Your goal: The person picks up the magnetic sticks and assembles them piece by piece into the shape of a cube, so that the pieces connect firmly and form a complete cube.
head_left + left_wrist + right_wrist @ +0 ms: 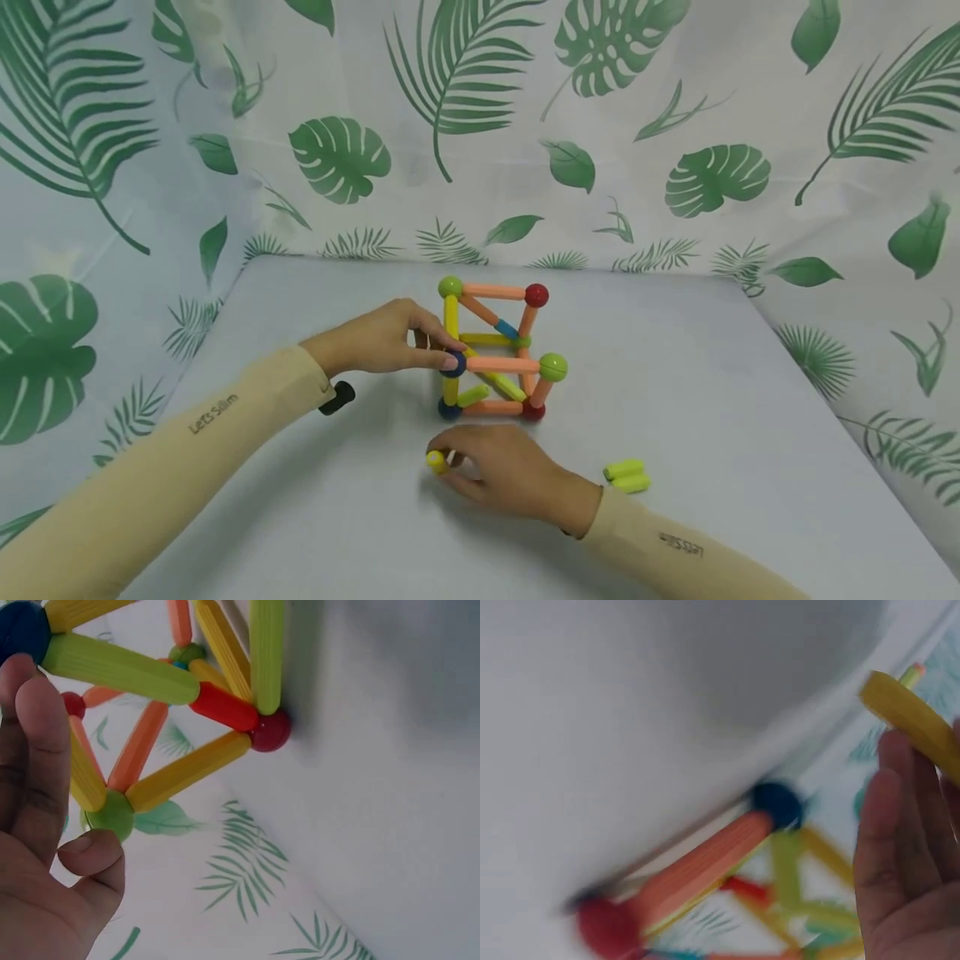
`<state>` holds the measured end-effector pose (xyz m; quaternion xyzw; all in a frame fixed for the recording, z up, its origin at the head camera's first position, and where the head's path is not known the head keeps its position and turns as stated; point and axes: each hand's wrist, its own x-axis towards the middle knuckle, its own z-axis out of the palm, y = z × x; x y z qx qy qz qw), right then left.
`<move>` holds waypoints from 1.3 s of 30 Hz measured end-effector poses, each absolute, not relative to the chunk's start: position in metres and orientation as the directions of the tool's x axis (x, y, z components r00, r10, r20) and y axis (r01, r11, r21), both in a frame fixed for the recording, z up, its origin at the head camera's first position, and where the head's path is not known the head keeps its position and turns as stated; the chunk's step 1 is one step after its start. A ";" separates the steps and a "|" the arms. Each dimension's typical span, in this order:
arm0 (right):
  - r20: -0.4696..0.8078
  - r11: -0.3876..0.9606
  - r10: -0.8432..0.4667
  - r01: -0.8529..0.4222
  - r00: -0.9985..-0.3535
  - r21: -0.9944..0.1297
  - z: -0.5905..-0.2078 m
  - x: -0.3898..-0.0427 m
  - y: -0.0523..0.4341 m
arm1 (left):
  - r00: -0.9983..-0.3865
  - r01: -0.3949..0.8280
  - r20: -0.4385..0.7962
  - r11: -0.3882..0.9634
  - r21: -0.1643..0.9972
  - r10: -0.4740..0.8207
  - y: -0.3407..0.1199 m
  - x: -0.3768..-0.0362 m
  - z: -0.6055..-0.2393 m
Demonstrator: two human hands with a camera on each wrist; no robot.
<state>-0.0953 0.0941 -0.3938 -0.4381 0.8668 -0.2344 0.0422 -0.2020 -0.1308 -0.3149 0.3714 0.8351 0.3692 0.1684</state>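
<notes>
Two hands work over a pale grey table [712,392] backed by a white cloth printed with green leaves [480,125], which hangs behind and drapes down both sides.

At the middle of the table stands a cube-like frame [497,354] of coloured rods joined by balls: orange, yellow and lime rods, with green, red and dark blue balls at the corners and diagonal rods crossing inside. Its base rests on the tabletop.

From the left comes the left hand [382,340], in a beige sleeve. Its fingers curl onto the frame's near left side, the thumb tip pressing at the dark blue ball [452,364] halfway up the near left edge. The left wrist view shows the thumb and a finger close against the rods by a green ball [112,815], so this hand is grasping the frame.

Just in front of the frame, nearer the viewer, the right hand [510,475] sits low on the table. Its fingers are curled round a yellow rod [437,461], whose end pokes out to the left; the right wrist view, though blurred, shows the same rod held across the fingertips.

To the right of that wrist, two lime green rods [627,476] lie side by side, touching, on the table.
</notes>
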 end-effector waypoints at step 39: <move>0.622 0.525 -0.343 -0.693 -0.704 -0.495 -0.397 -0.104 0.160 | -0.653 0.684 0.173 0.476 0.553 0.738 -0.121 -0.189 -0.318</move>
